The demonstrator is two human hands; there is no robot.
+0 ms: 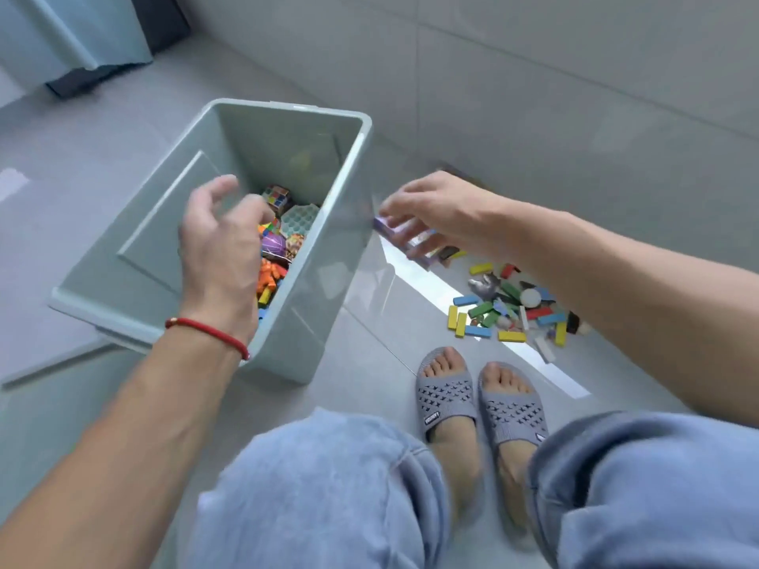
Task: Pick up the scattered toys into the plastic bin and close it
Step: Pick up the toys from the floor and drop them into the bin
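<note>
left hand hovers loose-fingered over bin; right hand grips purple box beside it.

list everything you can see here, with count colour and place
bin: one, pale green, open, on the floor at left
toys in bin: several, mixed colours, at its bottom
blocks: many, blue, green, yellow, red, scattered on the floor at right
box: one, purple, blurred, in the right hand
bracelet: one, red, left wrist
slippers: two, grey, on the feet
left hand: over the bin, holding nothing
right hand: grips the box beside the bin
</note>
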